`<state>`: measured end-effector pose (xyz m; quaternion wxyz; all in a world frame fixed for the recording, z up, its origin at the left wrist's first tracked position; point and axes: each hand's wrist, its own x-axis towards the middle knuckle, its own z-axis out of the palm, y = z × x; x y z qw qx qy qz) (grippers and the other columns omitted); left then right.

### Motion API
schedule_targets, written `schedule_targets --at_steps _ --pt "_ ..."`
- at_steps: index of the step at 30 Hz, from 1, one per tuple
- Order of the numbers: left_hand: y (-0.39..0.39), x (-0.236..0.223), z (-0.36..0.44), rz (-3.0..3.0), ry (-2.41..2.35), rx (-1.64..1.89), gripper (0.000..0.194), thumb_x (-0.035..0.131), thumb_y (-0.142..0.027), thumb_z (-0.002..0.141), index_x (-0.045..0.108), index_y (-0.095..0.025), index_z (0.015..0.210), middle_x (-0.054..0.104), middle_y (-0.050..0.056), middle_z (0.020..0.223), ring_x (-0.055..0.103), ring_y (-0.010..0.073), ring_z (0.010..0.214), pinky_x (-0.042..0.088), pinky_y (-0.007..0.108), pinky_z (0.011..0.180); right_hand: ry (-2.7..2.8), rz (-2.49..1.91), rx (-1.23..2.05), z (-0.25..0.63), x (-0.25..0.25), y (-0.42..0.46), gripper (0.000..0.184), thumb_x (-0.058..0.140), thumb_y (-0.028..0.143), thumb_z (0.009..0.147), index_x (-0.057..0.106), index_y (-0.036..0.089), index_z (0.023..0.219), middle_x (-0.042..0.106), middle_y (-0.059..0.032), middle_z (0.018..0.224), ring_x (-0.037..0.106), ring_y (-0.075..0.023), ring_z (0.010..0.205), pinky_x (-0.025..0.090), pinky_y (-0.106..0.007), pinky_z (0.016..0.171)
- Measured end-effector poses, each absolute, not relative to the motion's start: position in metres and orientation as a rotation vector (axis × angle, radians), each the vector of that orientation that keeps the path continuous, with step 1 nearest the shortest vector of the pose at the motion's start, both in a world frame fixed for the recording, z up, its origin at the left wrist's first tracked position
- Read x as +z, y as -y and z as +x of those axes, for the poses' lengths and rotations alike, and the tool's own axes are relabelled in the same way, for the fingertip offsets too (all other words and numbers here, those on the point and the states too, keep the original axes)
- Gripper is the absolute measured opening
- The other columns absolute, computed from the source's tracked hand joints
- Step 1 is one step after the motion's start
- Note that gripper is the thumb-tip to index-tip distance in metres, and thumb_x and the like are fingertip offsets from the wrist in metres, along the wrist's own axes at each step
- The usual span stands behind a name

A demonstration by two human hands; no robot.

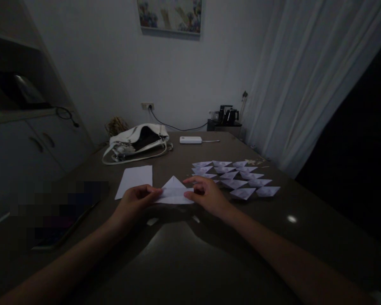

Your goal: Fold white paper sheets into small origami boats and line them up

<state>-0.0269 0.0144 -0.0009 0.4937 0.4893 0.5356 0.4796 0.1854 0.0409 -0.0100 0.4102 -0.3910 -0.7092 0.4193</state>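
Note:
A partly folded sheet of white paper (174,195) is held just above the table, a triangle pointing up with a flat band along its lower edge. My left hand (136,199) pinches the left end of the band between thumb and fingers. At the opposite end, my right hand (208,195) grips the paper with its thumb low and its index finger raised near the triangle's slope. Several small folded paper boats (234,183) stand in rows just beyond my right hand. Behind my left hand lies a stack of white paper (135,180).
A white handbag (136,140) rests at the back left of the table (178,262), with a white power bank (191,140) and short cable to its right. A tablet-like device (63,224) lies near left. Paper scraps (255,162) are beyond the boats; a curtain (282,84) hangs right.

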Motion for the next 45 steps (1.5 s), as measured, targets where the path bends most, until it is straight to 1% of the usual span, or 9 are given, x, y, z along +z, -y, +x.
schedule_targets --at_steps 8,16,20,22,28,32,37,41,45 --pt "-0.014 0.002 -0.029 1.278 -1.338 1.122 0.035 0.078 -0.044 0.056 0.060 -0.015 0.066 0.062 -0.002 0.057 0.054 0.0120 0.051 0.039 0.019 0.045 1.735 -1.017 1.137 0.185 -0.015 -0.047 0.021 0.067 0.020 0.071 0.065 0.012 0.090 0.054 0.0027 0.060 0.047 -0.0088 0.053 0.033 -0.021 0.051" --pt "-0.020 -0.002 -0.031 1.323 -1.369 1.099 0.040 0.078 -0.045 0.057 0.053 -0.016 0.069 0.059 -0.003 0.055 0.051 0.0105 0.043 0.034 0.018 0.039 1.777 -1.016 1.117 0.186 -0.017 -0.046 0.019 0.067 0.020 0.071 0.064 0.013 0.089 0.052 0.0033 0.059 0.046 -0.0084 0.051 0.033 -0.021 0.050" --pt "-0.019 -0.004 -0.029 1.332 -1.290 0.914 0.044 0.076 -0.045 0.061 0.060 -0.016 0.089 0.068 0.002 0.067 0.060 0.0144 0.049 0.041 0.020 0.042 1.881 -0.960 1.065 0.185 -0.018 -0.044 0.018 0.066 0.021 0.072 0.064 0.013 0.088 0.048 0.0049 0.057 0.042 -0.0073 0.050 0.031 -0.020 0.048" --pt "-0.017 -0.003 -0.028 1.376 -1.239 0.817 0.042 0.074 -0.046 0.063 0.064 -0.014 0.088 0.070 0.005 0.073 0.064 0.0174 0.058 0.046 0.022 0.049 1.918 -0.959 1.038 0.185 -0.018 -0.042 0.018 0.067 0.022 0.072 0.064 0.014 0.087 0.047 0.0054 0.056 0.041 -0.0070 0.050 0.030 -0.020 0.048" --pt "-0.013 0.000 -0.030 1.562 -1.292 0.728 0.037 0.069 -0.048 0.068 0.070 -0.012 0.081 0.070 0.005 0.069 0.060 0.0169 0.056 0.041 0.021 0.047 2.041 -0.959 0.922 0.184 -0.016 -0.038 0.013 0.064 0.025 0.077 0.066 0.014 0.082 0.054 0.0018 0.063 0.047 -0.0081 0.055 0.035 -0.020 0.052" --pt "-0.011 0.001 -0.029 1.792 -1.292 0.745 0.031 0.064 -0.044 0.074 0.070 -0.014 0.079 0.070 0.004 0.072 0.063 0.0203 0.065 0.045 0.024 0.055 2.082 -0.914 0.855 0.183 -0.012 -0.035 0.010 0.062 0.023 0.079 0.066 0.015 0.078 0.061 -0.0010 0.071 0.054 -0.0104 0.063 0.041 -0.021 0.059" --pt "-0.008 0.001 -0.034 2.341 -1.201 0.853 0.017 0.056 -0.023 0.079 0.070 -0.020 0.086 0.067 0.006 0.091 0.061 0.0216 0.085 0.047 0.027 0.074 2.291 -0.751 0.468 0.189 -0.004 -0.033 0.010 0.058 0.009 0.078 0.064 0.016 0.081 0.063 -0.0042 0.082 0.057 -0.0146 0.079 0.043 -0.026 0.073" --pt "-0.008 0.000 -0.036 2.560 -1.112 0.579 0.021 0.052 -0.015 0.078 0.067 -0.021 0.092 0.063 0.006 0.093 0.059 0.0205 0.086 0.046 0.027 0.073 2.577 -0.703 0.334 0.195 0.001 -0.030 0.022 0.052 -0.001 0.072 0.062 0.017 0.081 0.061 -0.0040 0.083 0.055 -0.0154 0.080 0.040 -0.025 0.071" --pt "-0.006 0.000 -0.034 2.553 -1.061 0.392 0.019 0.052 -0.025 0.084 0.065 -0.021 0.098 0.061 0.006 0.093 0.059 0.0181 0.079 0.044 0.024 0.067 2.656 -0.759 0.442 0.197 0.002 -0.029 0.018 0.056 0.003 0.072 0.062 0.016 0.082 0.061 -0.0029 0.081 0.055 -0.0129 0.072 0.037 -0.022 0.063"
